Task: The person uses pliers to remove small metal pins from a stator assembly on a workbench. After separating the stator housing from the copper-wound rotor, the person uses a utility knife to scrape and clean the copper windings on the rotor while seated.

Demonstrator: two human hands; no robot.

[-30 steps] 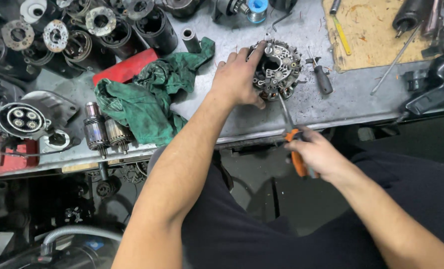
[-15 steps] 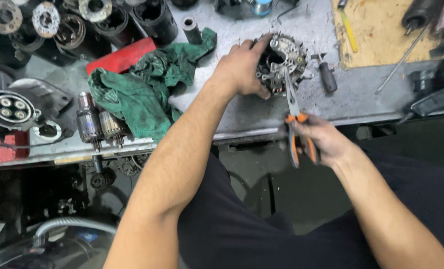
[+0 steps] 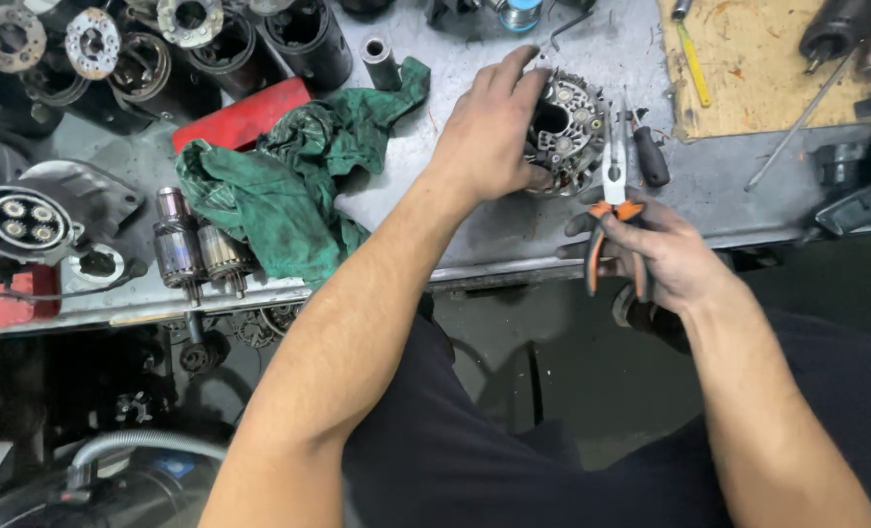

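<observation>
Alternator housing (image 3: 574, 132), round, grey metal with ribbed openings, sits on the grey metal workbench (image 3: 513, 230) near its front edge, right of centre. The left hand (image 3: 489, 132) rests over its left side, fingers curled around the rim and gripping it, thumb low against the casing. The right hand (image 3: 665, 259) is just in front of the bench edge, fingers closed around the orange handles of a pair of needle-nose pliers (image 3: 611, 196). The pliers' nose points up toward the housing's right side; the tips appear nearly closed, and contact with the housing cannot be confirmed.

Just right of the housing lies a black-handled screwdriver (image 3: 648, 156). A crumpled green rag (image 3: 289, 186) lies on the bench left of the left forearm, partly over a red flat object (image 3: 240, 117). Two armatures (image 3: 199, 254) lie at the front edge beside the rag. Dark cylindrical casings and round plates (image 3: 93, 44) crowd the upper left. A wooden board (image 3: 758, 59) with a yellow-handled tool (image 3: 692, 64) occupies the upper right.
</observation>
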